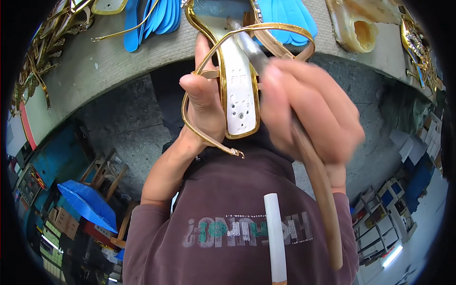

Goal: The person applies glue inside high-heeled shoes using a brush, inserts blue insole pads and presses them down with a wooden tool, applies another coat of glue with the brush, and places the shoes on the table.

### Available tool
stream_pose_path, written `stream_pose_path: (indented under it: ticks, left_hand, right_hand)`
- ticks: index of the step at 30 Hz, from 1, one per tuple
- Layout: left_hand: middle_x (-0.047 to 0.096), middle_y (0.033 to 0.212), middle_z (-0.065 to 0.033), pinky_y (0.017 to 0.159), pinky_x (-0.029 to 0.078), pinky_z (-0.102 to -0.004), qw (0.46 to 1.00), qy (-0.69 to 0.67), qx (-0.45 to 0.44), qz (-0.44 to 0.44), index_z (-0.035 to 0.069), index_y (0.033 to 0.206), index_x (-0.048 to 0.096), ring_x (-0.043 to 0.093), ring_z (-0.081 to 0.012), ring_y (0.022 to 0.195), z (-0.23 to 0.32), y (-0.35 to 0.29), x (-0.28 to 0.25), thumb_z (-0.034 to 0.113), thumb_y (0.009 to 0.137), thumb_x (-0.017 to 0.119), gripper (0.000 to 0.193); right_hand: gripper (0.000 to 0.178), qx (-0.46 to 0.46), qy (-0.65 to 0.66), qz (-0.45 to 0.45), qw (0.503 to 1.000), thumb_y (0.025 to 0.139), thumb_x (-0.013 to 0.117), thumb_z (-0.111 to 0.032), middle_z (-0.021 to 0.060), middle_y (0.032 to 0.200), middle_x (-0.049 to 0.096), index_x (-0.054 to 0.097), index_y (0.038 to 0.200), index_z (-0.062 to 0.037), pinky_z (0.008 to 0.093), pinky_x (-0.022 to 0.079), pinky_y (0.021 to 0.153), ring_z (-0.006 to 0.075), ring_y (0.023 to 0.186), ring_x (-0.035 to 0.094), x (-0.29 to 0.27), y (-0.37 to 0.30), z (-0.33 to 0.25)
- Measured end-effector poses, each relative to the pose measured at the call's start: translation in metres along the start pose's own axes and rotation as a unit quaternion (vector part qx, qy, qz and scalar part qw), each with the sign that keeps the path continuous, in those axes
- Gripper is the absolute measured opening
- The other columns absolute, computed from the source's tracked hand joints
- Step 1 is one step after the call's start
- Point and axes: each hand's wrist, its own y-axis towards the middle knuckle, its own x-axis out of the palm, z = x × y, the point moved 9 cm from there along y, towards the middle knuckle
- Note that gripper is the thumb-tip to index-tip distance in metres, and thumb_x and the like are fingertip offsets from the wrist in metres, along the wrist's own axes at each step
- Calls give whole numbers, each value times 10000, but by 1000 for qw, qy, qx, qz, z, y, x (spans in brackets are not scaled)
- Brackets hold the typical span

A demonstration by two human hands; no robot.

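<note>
A gold-edged strappy sandal [241,92] with a white insole and small holes at the heel end stretches from the bench edge toward me. My left hand [207,104] supports it from the left and beneath, thumb raised beside the rim, with most fingers hidden behind it. Loose gold straps [190,121] curve over and around that hand. In my right hand [318,104], somewhat blurred, is a wooden-handled brush [325,199]. Its pale grey front end touches or hovers just over the insole near the middle; which of the two I cannot tell. A blue-grey area [221,8] covers the sandal's front part.
Blue sole-shaped pieces [159,21] are stacked on the bench [118,71], with more blue pieces [287,21] right of the sandal. A yellowed, glue-crusted container [363,31] stands at the right. Gold straps and sandals [47,52] pile up at far left. A cigarette [274,237] juts up from the lower edge.
</note>
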Motion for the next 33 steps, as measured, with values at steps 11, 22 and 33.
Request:
stream_pose_path:
  ticks: [11, 22, 33]
  left_hand:
    - [483, 1409, -111, 950, 476, -293, 1000, -8, -25, 7, -7, 1535, 203, 534, -186, 1201, 3, -2, -15, 974, 710, 123, 1285]
    - [573, 1043, -65, 726, 521, -285, 995, -93, 20, 8, 4, 1418, 302, 618, -146, 922, 4, 6, -11, 927, 772, 139, 1138]
    - [537, 1337, -153, 888, 546, -393, 943, -305, 129, 22, 18, 1540, 217, 635, -273, 1037, 84, -45, -29, 932, 758, 213, 1203]
  right_hand:
    - [64, 24, 95, 8, 995, 757, 720, 8, 181, 727, 683, 675, 733, 46, 265, 506, 407, 216, 525, 665, -66, -59, -54]
    - [45, 101, 79, 74, 989, 729, 693, 33, 209, 649, 671, 671, 707, 65, 285, 510, 429, 216, 472, 642, -55, -49, -23]
    - [236, 71, -337, 143, 928, 932, 466, -33, 209, 1096, 657, 644, 1042, 77, 355, 553, 806, 269, 919, 655, -199, 10, 26]
